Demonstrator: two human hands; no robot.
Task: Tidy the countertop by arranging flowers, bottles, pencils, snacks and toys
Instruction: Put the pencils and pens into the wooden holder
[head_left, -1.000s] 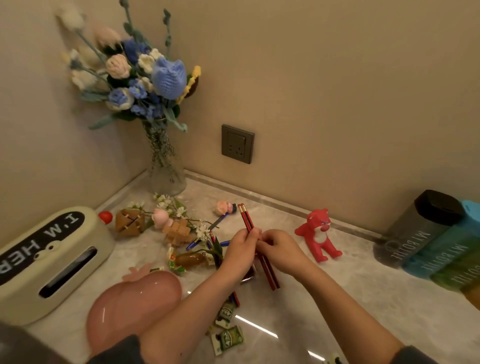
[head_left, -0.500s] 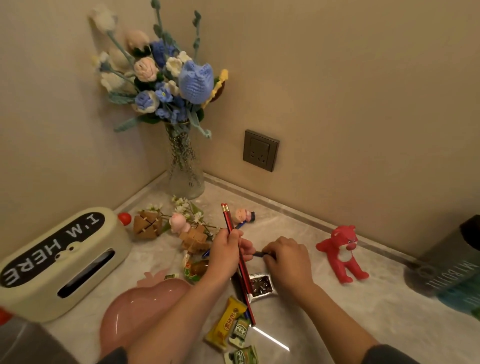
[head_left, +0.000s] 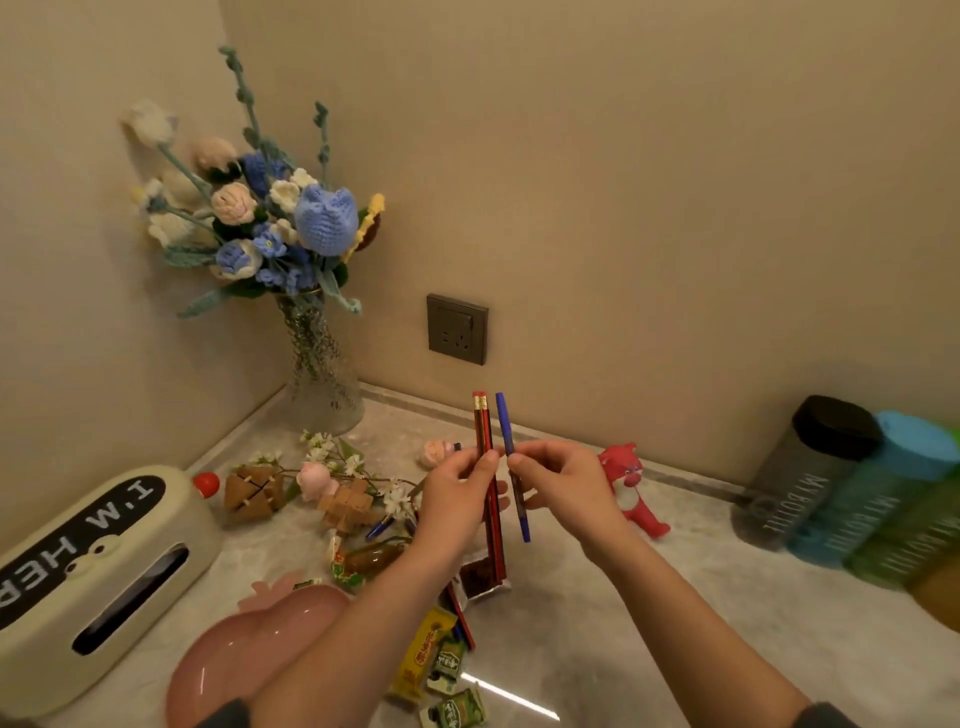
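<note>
Pencils, two red ones (head_left: 482, 426), stand near-upright above the near snack packets (head_left: 436, 665), erasers up, gripped in the left hand (head_left: 457, 499). Just right, the right hand (head_left: 566, 488) pinches a blue pencil (head_left: 505, 423), almost parallel. Open bench (head_left: 597, 623) lies near right. A red toy (head_left: 631, 488) and bottles (head_left: 857, 493) stand farther right.

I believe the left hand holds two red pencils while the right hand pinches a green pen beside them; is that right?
Not quite: the head view shows the pen in the right hand is blue, not green. The rest stands: the left hand holds the two red pencils, and the right hand pinches the pen beside them.
</note>
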